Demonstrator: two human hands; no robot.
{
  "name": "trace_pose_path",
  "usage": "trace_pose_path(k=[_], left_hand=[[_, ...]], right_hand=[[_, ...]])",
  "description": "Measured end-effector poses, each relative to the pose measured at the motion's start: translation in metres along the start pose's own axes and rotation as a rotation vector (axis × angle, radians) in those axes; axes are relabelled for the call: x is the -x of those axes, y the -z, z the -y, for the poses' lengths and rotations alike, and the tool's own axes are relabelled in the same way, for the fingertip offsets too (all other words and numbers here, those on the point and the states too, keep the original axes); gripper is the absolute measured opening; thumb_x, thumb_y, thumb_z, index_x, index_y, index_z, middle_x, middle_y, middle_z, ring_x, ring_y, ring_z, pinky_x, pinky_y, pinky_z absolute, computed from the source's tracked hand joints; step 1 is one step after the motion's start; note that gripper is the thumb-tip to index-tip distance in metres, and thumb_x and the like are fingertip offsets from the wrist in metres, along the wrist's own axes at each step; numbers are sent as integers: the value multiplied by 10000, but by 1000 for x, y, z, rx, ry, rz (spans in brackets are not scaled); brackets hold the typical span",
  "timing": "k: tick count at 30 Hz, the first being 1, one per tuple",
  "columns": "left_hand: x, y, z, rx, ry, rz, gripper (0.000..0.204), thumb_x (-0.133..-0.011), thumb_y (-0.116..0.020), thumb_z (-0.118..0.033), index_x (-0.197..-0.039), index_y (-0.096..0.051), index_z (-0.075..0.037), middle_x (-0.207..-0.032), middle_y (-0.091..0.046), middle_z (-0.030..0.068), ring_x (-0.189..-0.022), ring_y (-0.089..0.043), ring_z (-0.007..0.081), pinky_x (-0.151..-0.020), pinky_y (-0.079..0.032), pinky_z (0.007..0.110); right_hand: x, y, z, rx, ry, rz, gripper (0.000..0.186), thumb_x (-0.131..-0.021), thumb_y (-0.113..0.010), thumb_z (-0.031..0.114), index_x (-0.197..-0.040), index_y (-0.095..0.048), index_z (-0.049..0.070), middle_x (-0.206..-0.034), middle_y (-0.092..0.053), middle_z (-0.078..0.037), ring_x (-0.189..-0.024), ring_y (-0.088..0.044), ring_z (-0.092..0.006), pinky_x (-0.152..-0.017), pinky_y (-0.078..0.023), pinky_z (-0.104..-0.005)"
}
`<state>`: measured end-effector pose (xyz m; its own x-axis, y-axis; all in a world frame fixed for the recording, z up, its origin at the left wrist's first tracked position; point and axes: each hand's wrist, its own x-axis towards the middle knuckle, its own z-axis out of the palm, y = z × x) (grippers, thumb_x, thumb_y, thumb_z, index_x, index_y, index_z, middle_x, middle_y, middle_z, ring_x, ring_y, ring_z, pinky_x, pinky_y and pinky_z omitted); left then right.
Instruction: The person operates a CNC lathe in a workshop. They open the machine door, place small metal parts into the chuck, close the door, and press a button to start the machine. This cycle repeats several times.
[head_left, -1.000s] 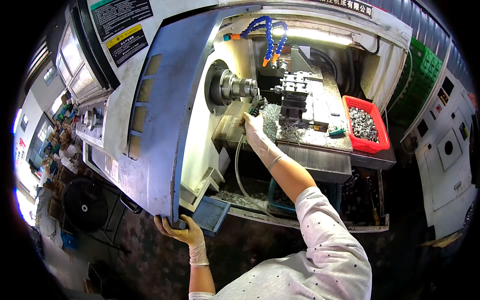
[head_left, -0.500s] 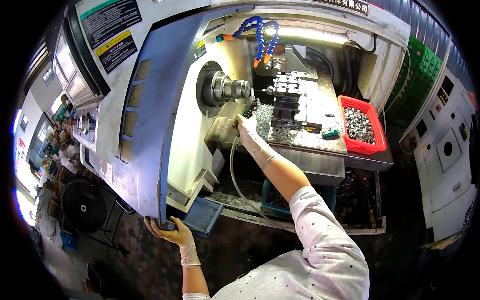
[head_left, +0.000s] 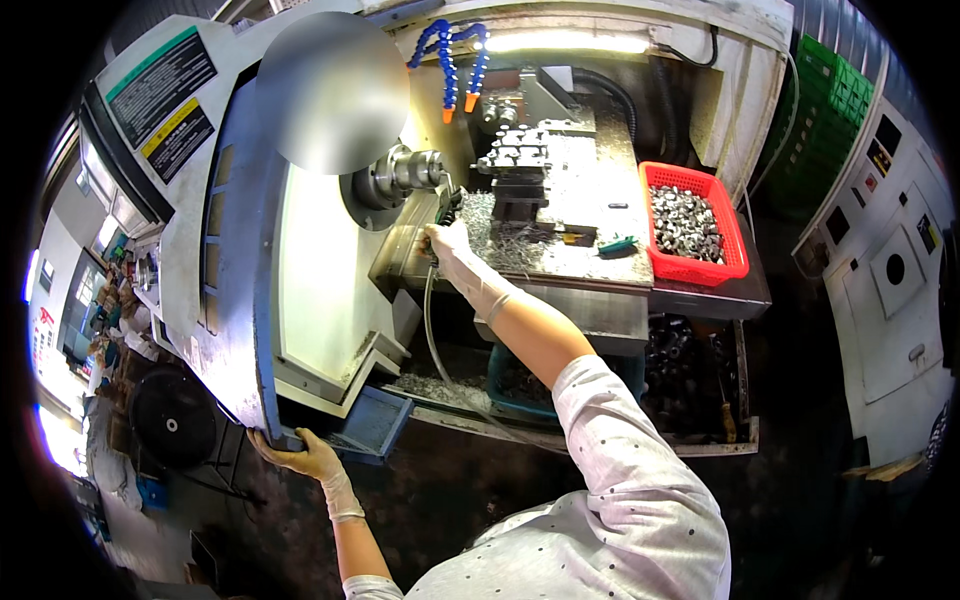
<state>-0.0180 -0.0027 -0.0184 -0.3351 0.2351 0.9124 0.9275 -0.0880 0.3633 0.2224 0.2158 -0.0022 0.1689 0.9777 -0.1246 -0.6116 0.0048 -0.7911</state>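
My right hand (head_left: 452, 245), in a pale glove, is closed around an air blow gun (head_left: 450, 208), its thin bent nozzle rising beside the face of the lathe chuck (head_left: 400, 177). A clear hose (head_left: 431, 320) hangs from the gun and runs down past the machine bed. My left hand (head_left: 305, 458), also gloved, has its fingers wrapped on the lower corner of the blue sliding door (head_left: 262, 330). Right of the chuck stands the tool post (head_left: 518, 150) with several bolts, and metal shavings (head_left: 490, 225) lie below it. Whether a part sits in the chuck, I cannot tell.
A red basket (head_left: 742, 250) of small metal parts stands on the right of the bed. Blue coolant hoses (head_left: 449, 70) with orange tips hang above the tool post. A green-handled tool (head_left: 617, 245) lies on the slide. Under it is a teal bin (head_left: 500, 385); a black fan (head_left: 172, 425) stands left.
The whole view has shifted, so the machine appears farther left. My right hand has moved slightly right relative to the chuck, and the gun's nozzle now shows. My left hand keeps its hold on the door.
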Motion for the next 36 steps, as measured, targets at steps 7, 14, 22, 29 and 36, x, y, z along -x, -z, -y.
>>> trace_pose_path(k=[7, 14, 22, 29, 36], left_hand=[[-3, -2, -5, 59, -46, 31, 623, -554, -453, 111, -1121, -216, 6, -1145, -263, 152, -1064, -262, 274, -906, -175, 362], [0, 0, -5, -14, -42, 16, 607, -584, -485, 84, -1121, -213, 12, -1143, -260, 158, -1060, -266, 275, -898, -183, 363], [-3, 3, -19, -25, 38, 27, 593, -584, -490, 75, -1108, -218, 19, -1106, -269, 169, -1022, -307, 283, -865, -258, 371], [-2, 5, -11, -12, 82, 29, 602, -585, -469, 52, -1122, -203, -8, -1092, -269, 156, -998, -325, 277, -847, -277, 378], [-7, -2, -24, -10, 133, 43, 624, -570, -454, 84, -1127, -191, -14, -1112, -253, 158, -1017, -308, 278, -863, -258, 371]], right_hand=[[6, 12, 34, 78, -9, -110, 228, -636, -459, -19, -838, -356, 1, -588, -481, -114, -452, -489, -163, -329, -375, -253], [133, 133, 47, 329, 751, -250, 219, -739, -473, 147, -915, -423, 28, -677, -461, -15, -601, -441, -95, -530, -382, -201], [273, 417, 4, 410, 259, -924, 399, -655, -497, 4, -1022, -343, 23, -872, -457, -87, -745, -461, -162, -648, -389, -279], [205, 371, -28, 1680, 436, -402, 368, -602, -537, 170, -926, -443, 24, -879, -467, -134, -832, -443, -260, -741, -349, -331], [93, 365, -101, 1983, -45, -15, 229, -655, -512, 164, -856, -492, 55, -767, -509, -117, -709, -486, -245, -574, -401, -323]])
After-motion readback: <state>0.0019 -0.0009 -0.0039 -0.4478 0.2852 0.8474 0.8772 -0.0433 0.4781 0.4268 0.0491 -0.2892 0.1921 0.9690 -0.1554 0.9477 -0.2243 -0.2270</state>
